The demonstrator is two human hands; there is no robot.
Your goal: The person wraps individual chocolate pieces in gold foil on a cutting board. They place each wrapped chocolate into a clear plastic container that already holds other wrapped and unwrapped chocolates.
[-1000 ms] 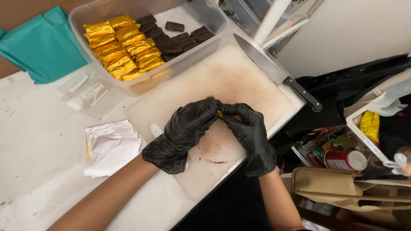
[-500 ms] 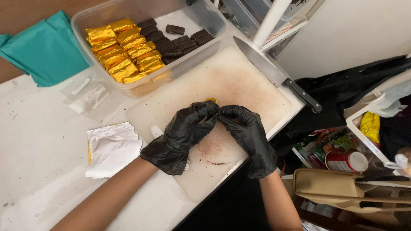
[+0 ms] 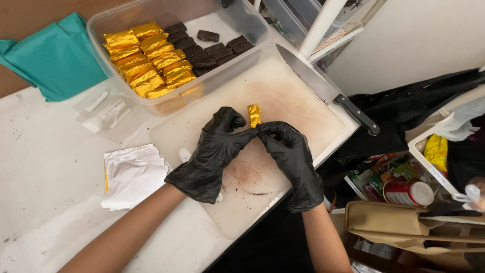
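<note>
While the two forearms reached in from the near edge of the white table, both hands were seen in glossy black gloves above a pale cutting board. The left hand and the right hand were closed together at the fingertips, and a small gold-foil-wrapped piece was pinched between them and held upright just over the board's middle. The board's surface was smeared with brown crumbs and streaks; its near corner was seen to overhang the table edge, with dark floor space below. To the left of the wrists, a loose stack of white paper squares was laid flat on the table, with bare tabletop around it. Further back, some clear plastic packets were spread out. On the board's far right edge a large steel knife with a black handle was laid slantwise, its handle reaching past the board. Beyond the board, a clear plastic tub was set touching it, packed with crinkled gold-wrapped pieces on the left and bare dark brown bars on the right. A teal cloth was bunched at the far left corner.
</note>
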